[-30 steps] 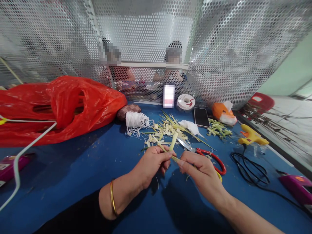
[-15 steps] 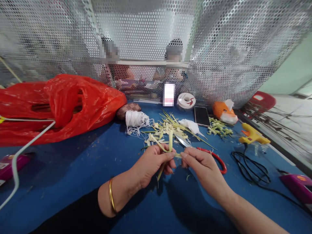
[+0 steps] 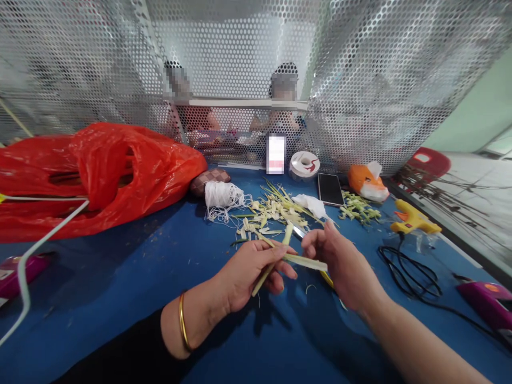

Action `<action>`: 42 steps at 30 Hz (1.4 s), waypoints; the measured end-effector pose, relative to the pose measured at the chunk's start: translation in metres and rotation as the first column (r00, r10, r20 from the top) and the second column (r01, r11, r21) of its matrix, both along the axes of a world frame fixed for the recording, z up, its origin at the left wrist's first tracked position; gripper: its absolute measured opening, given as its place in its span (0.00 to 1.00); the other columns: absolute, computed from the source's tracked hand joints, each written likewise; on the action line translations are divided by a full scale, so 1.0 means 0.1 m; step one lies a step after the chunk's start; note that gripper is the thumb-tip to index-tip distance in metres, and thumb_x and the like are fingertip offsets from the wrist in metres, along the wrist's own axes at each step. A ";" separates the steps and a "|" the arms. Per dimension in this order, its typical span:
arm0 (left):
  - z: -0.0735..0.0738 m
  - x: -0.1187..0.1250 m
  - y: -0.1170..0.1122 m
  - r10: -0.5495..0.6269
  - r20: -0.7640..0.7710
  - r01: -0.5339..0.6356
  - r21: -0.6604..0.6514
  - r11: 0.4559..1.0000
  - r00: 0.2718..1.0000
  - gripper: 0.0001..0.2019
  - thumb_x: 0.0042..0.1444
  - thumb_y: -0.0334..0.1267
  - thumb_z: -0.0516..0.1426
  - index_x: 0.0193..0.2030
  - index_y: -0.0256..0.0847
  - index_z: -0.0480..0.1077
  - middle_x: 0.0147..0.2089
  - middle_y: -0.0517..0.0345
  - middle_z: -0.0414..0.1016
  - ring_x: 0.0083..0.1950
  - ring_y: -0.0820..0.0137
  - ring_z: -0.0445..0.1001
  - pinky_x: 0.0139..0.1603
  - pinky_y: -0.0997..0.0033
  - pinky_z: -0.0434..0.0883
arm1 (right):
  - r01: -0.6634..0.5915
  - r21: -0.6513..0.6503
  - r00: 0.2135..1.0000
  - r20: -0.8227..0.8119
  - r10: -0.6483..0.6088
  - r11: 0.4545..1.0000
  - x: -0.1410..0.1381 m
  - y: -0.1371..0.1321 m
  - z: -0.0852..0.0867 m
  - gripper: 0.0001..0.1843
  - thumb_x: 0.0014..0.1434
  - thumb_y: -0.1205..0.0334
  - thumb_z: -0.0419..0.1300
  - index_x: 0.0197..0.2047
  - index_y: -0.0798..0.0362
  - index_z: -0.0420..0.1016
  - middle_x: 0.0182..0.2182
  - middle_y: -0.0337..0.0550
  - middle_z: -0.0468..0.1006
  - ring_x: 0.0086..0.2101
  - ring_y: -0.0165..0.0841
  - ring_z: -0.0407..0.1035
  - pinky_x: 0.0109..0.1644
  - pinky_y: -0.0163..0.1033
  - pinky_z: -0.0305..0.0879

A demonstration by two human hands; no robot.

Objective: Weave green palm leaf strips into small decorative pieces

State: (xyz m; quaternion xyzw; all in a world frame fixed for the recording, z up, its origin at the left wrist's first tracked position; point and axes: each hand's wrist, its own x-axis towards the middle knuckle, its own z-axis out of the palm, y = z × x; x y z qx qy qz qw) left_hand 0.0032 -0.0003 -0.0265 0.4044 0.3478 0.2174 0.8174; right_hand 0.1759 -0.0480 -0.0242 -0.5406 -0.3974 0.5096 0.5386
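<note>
My left hand [image 3: 256, 269] pinches several pale green leaf strips [image 3: 306, 261] that cross each other. One strip points up, one reaches right toward my other hand, and one hangs down below my fingers. My right hand [image 3: 342, 261] is raised just beyond the right-hand strip's tip, thumb up and fingers loosely curled, with nothing visible in it. Behind it lie the scissors [image 3: 298, 231]: part of the blade shows, and the hand covers most of the handles. Leaf scraps [image 3: 276, 210] are heaped on the blue table [image 3: 160, 277] beyond my hands.
A red plastic bag [image 3: 132, 176] and a spool of white string [image 3: 224, 195] are at left. Behind the scraps stand a ribbon roll [image 3: 304, 165] and a phone [image 3: 330, 189]. A yellow glue gun [image 3: 416, 217] with a black cord [image 3: 412, 274] lies at right.
My right hand has let go of the strip and moved right, its fingers opening. The strip's end now sticks out freely from my left hand. The red scissor handle has become hidden.
</note>
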 end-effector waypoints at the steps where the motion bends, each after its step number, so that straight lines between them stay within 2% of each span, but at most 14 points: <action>1: 0.00 0.00 -0.01 -0.035 0.008 0.035 -0.011 0.999 0.999 0.16 0.56 0.46 0.60 0.41 0.34 0.74 0.25 0.55 0.78 0.16 0.77 0.70 0.19 0.80 0.64 | -0.009 -0.070 0.994 -0.110 0.001 0.997 0.00 0.03 -0.02 0.27 0.52 0.35 0.60 0.27 0.54 0.75 0.20 0.37 0.67 0.23 0.30 0.62 0.28 0.36 0.59; 3: 0.00 0.00 -0.03 -0.075 0.009 0.075 -0.024 0.997 0.997 0.18 0.58 0.50 0.58 0.41 0.33 0.74 0.26 0.53 0.78 0.16 0.77 0.70 0.19 0.80 0.64 | -0.101 -0.153 0.961 -0.272 0.056 0.983 -0.01 0.06 -0.07 0.25 0.47 0.38 0.67 0.30 0.55 0.76 0.20 0.36 0.66 0.22 0.29 0.61 0.26 0.34 0.58; 6: 0.00 0.02 -0.06 -0.101 -0.039 0.101 -0.015 0.995 0.994 0.19 0.58 0.50 0.57 0.41 0.33 0.74 0.26 0.53 0.78 0.16 0.78 0.70 0.19 0.80 0.64 | -0.186 -0.129 0.931 -0.340 0.133 0.974 -0.05 0.06 -0.13 0.19 0.48 0.47 0.70 0.31 0.56 0.76 0.20 0.35 0.68 0.22 0.26 0.60 0.26 0.31 0.57; 13: 0.01 0.06 -0.11 -0.120 -0.159 0.128 0.045 0.991 0.980 0.10 0.53 0.41 0.60 0.32 0.34 0.73 0.20 0.57 0.75 0.16 0.77 0.69 0.20 0.81 0.64 | -0.040 -0.015 0.986 -0.164 0.037 0.999 -0.09 -0.02 -0.13 0.16 0.49 0.53 0.70 0.22 0.56 0.75 0.18 0.36 0.70 0.21 0.25 0.60 0.27 0.32 0.57; 22: -0.02 0.03 -0.09 -0.176 -0.179 0.190 0.066 0.980 0.968 0.09 0.52 0.42 0.60 0.30 0.36 0.72 0.19 0.59 0.74 0.18 0.75 0.72 0.22 0.78 0.68 | 0.045 0.008 0.990 -0.131 -0.044 0.999 -0.13 -0.01 -0.17 0.15 0.47 0.53 0.69 0.22 0.55 0.75 0.17 0.36 0.68 0.21 0.25 0.58 0.27 0.33 0.55; 24: -0.02 0.05 -0.11 -0.164 -0.202 0.180 0.065 0.981 0.966 0.09 0.52 0.41 0.60 0.29 0.36 0.71 0.20 0.59 0.74 0.18 0.75 0.72 0.21 0.79 0.67 | 0.006 0.018 0.999 -0.047 -0.005 1.000 -0.09 0.03 -0.17 0.16 0.50 0.52 0.67 0.22 0.55 0.74 0.17 0.36 0.68 0.21 0.26 0.59 0.28 0.34 0.57; 26: -0.03 0.07 -0.14 -0.174 -0.230 0.190 0.050 0.981 0.958 0.09 0.51 0.41 0.60 0.29 0.36 0.71 0.20 0.59 0.74 0.18 0.76 0.71 0.20 0.80 0.65 | 0.019 0.065 0.993 0.118 -0.027 0.998 -0.03 0.06 -0.16 0.15 0.53 0.50 0.65 0.27 0.54 0.75 0.20 0.37 0.70 0.24 0.29 0.63 0.31 0.36 0.60; 29: -0.05 0.09 -0.18 -0.212 -0.260 0.228 0.031 0.973 0.942 0.08 0.51 0.40 0.60 0.31 0.35 0.74 0.18 0.61 0.72 0.16 0.77 0.69 0.20 0.81 0.65 | 0.083 0.280 0.863 0.460 -0.209 0.956 0.04 0.07 -0.11 0.14 0.55 0.52 0.63 0.41 0.51 0.78 0.34 0.44 0.76 0.36 0.37 0.70 0.42 0.42 0.65; 31: -0.08 0.10 -0.21 -0.226 -0.271 0.248 0.052 0.967 0.936 0.09 0.51 0.40 0.60 0.32 0.35 0.75 0.18 0.63 0.71 0.15 0.78 0.68 0.20 0.80 0.65 | -0.035 0.358 0.744 0.632 -0.215 0.933 0.04 0.05 -0.06 0.11 0.56 0.55 0.63 0.41 0.49 0.79 0.39 0.46 0.77 0.42 0.40 0.70 0.48 0.45 0.64; 33: -0.09 0.11 -0.22 -0.225 -0.281 0.256 0.076 0.964 0.933 0.10 0.50 0.41 0.60 0.32 0.36 0.75 0.16 0.65 0.70 0.14 0.78 0.67 0.19 0.80 0.65 | -0.215 0.274 0.697 0.716 -0.049 0.937 0.01 0.02 -0.04 0.06 0.56 0.58 0.63 0.33 0.49 0.80 0.34 0.43 0.78 0.39 0.38 0.71 0.46 0.44 0.65; 35: -0.10 0.12 -0.23 -0.232 -0.301 0.266 0.077 0.961 0.925 0.10 0.48 0.42 0.61 0.28 0.36 0.73 0.15 0.65 0.68 0.14 0.78 0.66 0.18 0.80 0.64 | -0.311 0.151 0.738 0.661 0.138 0.938 -0.05 -0.01 -0.04 0.06 0.56 0.60 0.63 0.29 0.50 0.80 0.30 0.40 0.76 0.33 0.34 0.71 0.40 0.41 0.66; 37: -0.10 0.13 -0.24 -0.251 -0.322 0.285 0.065 0.956 0.913 0.12 0.46 0.43 0.62 0.22 0.37 0.70 0.14 0.65 0.67 0.13 0.78 0.65 0.18 0.79 0.65 | -0.315 0.084 0.813 0.538 0.223 0.945 -0.10 -0.03 -0.06 0.06 0.54 0.62 0.64 0.27 0.51 0.78 0.28 0.39 0.75 0.30 0.32 0.70 0.35 0.38 0.66; 39: -0.10 0.14 -0.25 -0.266 -0.323 0.296 0.047 0.954 0.908 0.13 0.46 0.45 0.63 0.22 0.37 0.70 0.14 0.64 0.68 0.14 0.77 0.65 0.18 0.78 0.65 | -0.265 0.088 0.867 0.457 0.197 0.960 -0.12 -0.04 -0.08 0.07 0.54 0.62 0.63 0.25 0.52 0.75 0.27 0.38 0.73 0.28 0.31 0.69 0.32 0.37 0.64; 42: -0.08 0.13 -0.25 -0.282 -0.293 0.306 0.039 0.951 0.914 0.14 0.45 0.47 0.64 0.27 0.36 0.73 0.15 0.64 0.69 0.15 0.76 0.67 0.21 0.76 0.67 | -0.178 0.172 0.884 0.461 0.081 0.969 -0.12 -0.05 -0.10 0.09 0.54 0.63 0.62 0.24 0.51 0.70 0.24 0.36 0.72 0.27 0.30 0.66 0.33 0.37 0.62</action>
